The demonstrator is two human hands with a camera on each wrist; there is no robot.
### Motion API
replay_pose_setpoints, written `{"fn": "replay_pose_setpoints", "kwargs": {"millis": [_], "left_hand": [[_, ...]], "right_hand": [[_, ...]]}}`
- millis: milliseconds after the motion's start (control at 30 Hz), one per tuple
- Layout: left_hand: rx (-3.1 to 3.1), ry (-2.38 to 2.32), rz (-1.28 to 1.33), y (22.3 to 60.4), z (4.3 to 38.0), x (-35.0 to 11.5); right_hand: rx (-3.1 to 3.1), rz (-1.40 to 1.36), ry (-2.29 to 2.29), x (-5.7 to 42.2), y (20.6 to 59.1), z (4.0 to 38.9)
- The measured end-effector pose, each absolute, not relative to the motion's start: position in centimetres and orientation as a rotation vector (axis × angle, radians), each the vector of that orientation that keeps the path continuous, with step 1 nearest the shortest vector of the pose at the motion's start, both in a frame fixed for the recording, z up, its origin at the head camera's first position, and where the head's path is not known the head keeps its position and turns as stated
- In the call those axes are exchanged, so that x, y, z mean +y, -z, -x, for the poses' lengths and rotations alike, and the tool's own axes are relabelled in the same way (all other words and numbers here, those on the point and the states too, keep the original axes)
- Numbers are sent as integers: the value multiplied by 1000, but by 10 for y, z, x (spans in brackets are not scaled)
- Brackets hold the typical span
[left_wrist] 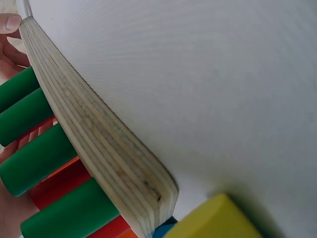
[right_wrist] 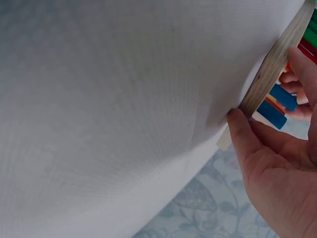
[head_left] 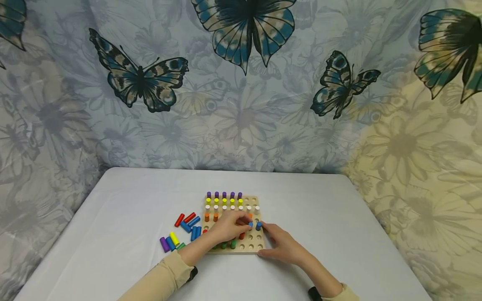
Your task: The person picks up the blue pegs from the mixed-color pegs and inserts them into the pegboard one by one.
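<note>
Past a tan sleeve (head_left: 162,276), pinching 1 blue peg (head_left: 250,226) on the board (head_left: 256,242) with left hand (head_left: 229,225); touching the edge (right_wrist: 272,69) with loose right hand (head_left: 280,244). Probably filling holes (head_left: 260,238); next, maybe pushing down.

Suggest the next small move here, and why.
Perhaps the left hand should gently press the blue cylindrical peg down: the hand pinches it, how deep it sits cannot be seen, and the right hand touches the right side of the pale wooden pegboard.

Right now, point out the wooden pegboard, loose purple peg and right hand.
Wooden pegboard (head_left: 255,242): head view, bare right part.
Loose purple peg (head_left: 164,245): head view, mid-length.
Right hand (head_left: 280,244): head view, hand's middle.
</note>
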State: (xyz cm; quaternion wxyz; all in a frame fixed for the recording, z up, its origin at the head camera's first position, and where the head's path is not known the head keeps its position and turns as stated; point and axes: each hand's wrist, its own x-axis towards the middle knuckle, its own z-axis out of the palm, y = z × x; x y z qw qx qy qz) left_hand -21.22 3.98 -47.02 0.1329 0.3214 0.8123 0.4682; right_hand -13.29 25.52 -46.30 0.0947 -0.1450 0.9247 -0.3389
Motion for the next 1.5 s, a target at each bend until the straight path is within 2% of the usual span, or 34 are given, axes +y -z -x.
{"fn": "replay_pose_setpoints", "kwargs": {"millis": [800,1500], "left_hand": [[2369,-1371,-915,467,212,37],[2236,-1718,-697,456,209,-9]], "right_hand": [[2752,420,992,253,461,134],[2722,328,984,248,462,135]]}}
